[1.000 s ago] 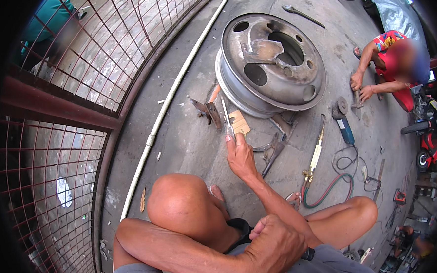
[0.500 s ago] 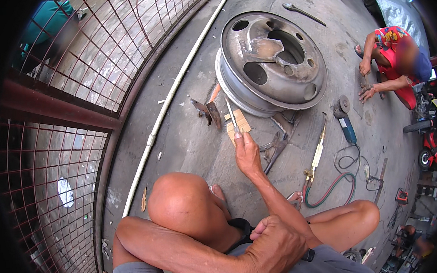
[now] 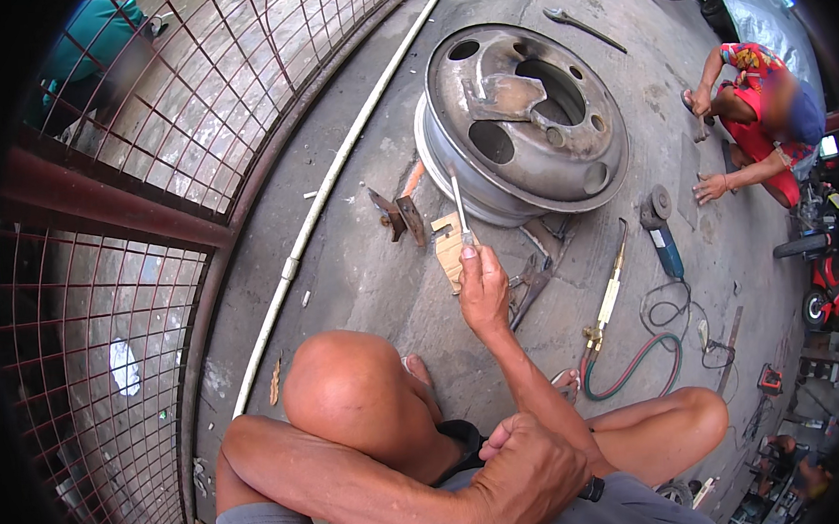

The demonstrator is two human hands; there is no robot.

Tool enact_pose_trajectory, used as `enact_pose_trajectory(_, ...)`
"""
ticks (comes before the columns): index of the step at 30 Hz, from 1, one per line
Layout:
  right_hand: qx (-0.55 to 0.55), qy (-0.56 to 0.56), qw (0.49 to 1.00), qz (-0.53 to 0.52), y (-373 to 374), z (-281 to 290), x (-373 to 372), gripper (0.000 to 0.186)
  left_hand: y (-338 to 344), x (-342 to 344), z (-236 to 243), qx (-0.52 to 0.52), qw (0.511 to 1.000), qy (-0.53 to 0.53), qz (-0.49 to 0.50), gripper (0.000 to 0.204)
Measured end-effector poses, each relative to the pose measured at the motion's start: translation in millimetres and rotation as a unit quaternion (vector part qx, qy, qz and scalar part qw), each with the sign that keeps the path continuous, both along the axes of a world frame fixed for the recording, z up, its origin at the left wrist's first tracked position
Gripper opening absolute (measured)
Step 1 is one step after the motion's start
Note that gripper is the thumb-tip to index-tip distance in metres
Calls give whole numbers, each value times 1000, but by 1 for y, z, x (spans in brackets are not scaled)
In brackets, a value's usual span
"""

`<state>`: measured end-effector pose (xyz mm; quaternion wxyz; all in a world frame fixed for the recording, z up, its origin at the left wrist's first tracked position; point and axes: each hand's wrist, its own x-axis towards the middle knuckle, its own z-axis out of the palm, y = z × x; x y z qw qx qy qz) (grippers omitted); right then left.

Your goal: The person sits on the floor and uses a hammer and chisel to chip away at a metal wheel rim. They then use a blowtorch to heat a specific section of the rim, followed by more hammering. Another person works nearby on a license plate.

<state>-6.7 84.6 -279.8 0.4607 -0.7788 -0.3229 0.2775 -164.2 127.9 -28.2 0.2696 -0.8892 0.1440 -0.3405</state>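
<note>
My right hand (image 3: 483, 282) is closed on a slim, pale, rod-shaped tool (image 3: 459, 203). The tool points away from me, its tip appearing against the side of a large steel wheel rim (image 3: 487, 97); whether they touch I cannot tell. A notched piece of cardboard (image 3: 449, 259) lies just left of this hand. My left hand (image 3: 533, 467) is a fist near my right forearm, with nothing showing in it. On top of the wheel rim rests a flat, cut metal plate (image 3: 506, 97). A rusty angled bracket (image 3: 399, 216) stands left of the rim.
A gas torch (image 3: 612, 290) with red and green hoses and an angle grinder (image 3: 662, 230) lie to the right. A wrench (image 3: 583, 28) is beyond the rim. A long pale pipe (image 3: 338, 162) runs beside the mesh fence (image 3: 219, 236). A co-worker (image 3: 763, 116) crouches at far right.
My right hand has shifted slightly right and nearer me, and the tool's tip has moved from beside the rim across its side. The cardboard has turned a little. The co-worker's hands have moved apart.
</note>
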Motion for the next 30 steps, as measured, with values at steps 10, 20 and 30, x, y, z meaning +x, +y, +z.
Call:
enact_pose_trajectory(10,-76,16,996,47,-12,-55,6,44,-3,-7,23,10,994,109,14,37)
enact_pose_trajectory(20,58,-80,995,-12,-9,-38,-14,37,8,-2,14,-1,999,42,-22,42)
enact_pose_trajectory(30,-39,56,994,82,-4,-48,-16,47,11,24,4,-26,997,51,-57,40)
